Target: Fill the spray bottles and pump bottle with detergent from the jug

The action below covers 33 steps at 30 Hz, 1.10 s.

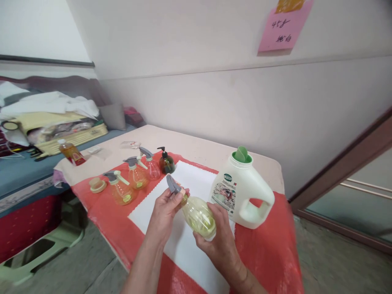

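Above the red-covered desk point(266, 249), the left hand point(163, 211) pinches the neck of a clear yellowish, grey-topped plastic spray bottle point(197, 212), likely light and slick, best steadied by the body the right hand point(219, 234) cups.

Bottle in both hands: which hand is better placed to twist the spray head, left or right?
Probably the left hand: it holds the neck end of the bottle, right by the grey spray head. The right hand grips the lower body, so it looks better suited to steadying.
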Each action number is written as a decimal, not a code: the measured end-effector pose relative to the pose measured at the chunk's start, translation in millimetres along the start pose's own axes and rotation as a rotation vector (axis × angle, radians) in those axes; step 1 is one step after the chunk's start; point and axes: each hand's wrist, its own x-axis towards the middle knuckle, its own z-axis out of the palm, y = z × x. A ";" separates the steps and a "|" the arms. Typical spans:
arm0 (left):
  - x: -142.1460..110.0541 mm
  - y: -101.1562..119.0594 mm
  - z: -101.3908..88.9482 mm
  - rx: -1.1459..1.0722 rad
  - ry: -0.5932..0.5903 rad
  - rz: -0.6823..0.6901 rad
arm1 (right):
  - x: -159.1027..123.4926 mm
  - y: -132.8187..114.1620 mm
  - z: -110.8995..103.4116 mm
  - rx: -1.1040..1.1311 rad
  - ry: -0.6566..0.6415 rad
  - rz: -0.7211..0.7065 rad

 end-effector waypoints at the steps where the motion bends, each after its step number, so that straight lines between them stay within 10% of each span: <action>1: 0.6 0.2 -0.4 -0.003 0.029 0.017 | 1.1 -1.1 -0.5 0.001 -0.003 0.003; 8: -1.6 8.3 -3.1 0.212 0.217 0.256 | 3.3 -3.4 -2.4 0.015 -0.045 0.017; 33: -2.1 -2.8 1.3 0.089 0.029 -0.021 | 2.0 0.5 -5.9 0.225 -0.005 0.162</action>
